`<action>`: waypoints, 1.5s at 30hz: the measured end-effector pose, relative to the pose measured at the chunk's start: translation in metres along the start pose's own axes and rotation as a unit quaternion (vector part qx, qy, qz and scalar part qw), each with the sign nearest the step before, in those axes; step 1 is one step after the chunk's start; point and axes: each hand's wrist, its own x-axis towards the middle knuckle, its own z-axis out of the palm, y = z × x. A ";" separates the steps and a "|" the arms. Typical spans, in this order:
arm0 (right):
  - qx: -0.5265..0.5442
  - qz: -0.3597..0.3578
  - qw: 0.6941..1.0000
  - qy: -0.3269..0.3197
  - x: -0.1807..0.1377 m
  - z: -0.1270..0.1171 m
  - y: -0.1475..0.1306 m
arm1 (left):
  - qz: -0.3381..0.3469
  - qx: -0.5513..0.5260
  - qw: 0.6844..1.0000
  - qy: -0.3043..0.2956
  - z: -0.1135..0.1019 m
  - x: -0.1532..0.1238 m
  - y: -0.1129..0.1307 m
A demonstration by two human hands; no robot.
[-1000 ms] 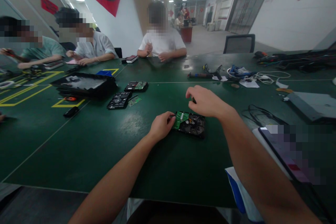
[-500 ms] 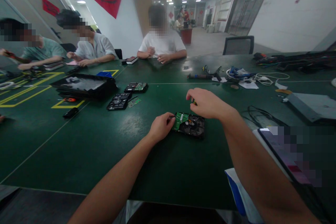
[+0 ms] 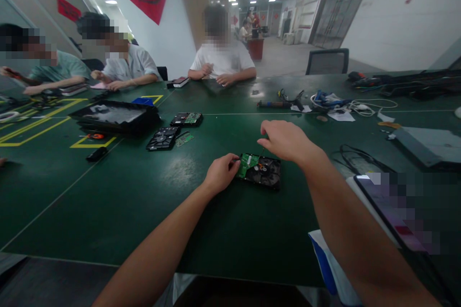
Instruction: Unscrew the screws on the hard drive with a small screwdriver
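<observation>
A hard drive [image 3: 269, 176] lies flat on the green table with its green circuit board [image 3: 248, 163] facing up. My left hand [image 3: 222, 172] grips the drive's left end, thumb and fingers closed on the edge. Above the drive's far edge, my right hand [image 3: 283, 140] is closed round a small screwdriver [image 3: 262, 152]. Only the thin shaft shows, pointing down at the board's edge; its handle is hidden in the fingers.
Two other hard drives [image 3: 163, 138] and a loose circuit board [image 3: 185, 139] lie farther left, near a black tray [image 3: 115, 117]. A tablet-like screen [image 3: 389, 216] and a grey metal box [image 3: 425, 146] are at right. Cables [image 3: 333, 100] lie at the back; people sit across the table.
My right hand's fingers have shifted slightly right and curled tighter round the screwdriver, whose shaft now shows below them. My left hand and the hard drive have stayed in place.
</observation>
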 end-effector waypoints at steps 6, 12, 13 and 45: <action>0.026 -0.026 0.999 -0.004 -0.001 0.000 -0.001 | 0.001 0.001 1.000 -0.002 -0.001 0.000 0.000; 0.014 -0.003 1.000 -0.008 -0.001 0.001 0.001 | -0.001 0.002 1.000 -0.004 0.000 -0.001 0.001; 0.025 -0.025 0.999 -0.009 -0.001 0.001 0.000 | 0.002 0.004 1.000 -0.003 0.000 0.000 0.001; -0.003 -0.008 1.000 0.000 -0.002 -0.001 -0.001 | 0.003 0.008 1.000 -0.008 0.000 0.000 0.000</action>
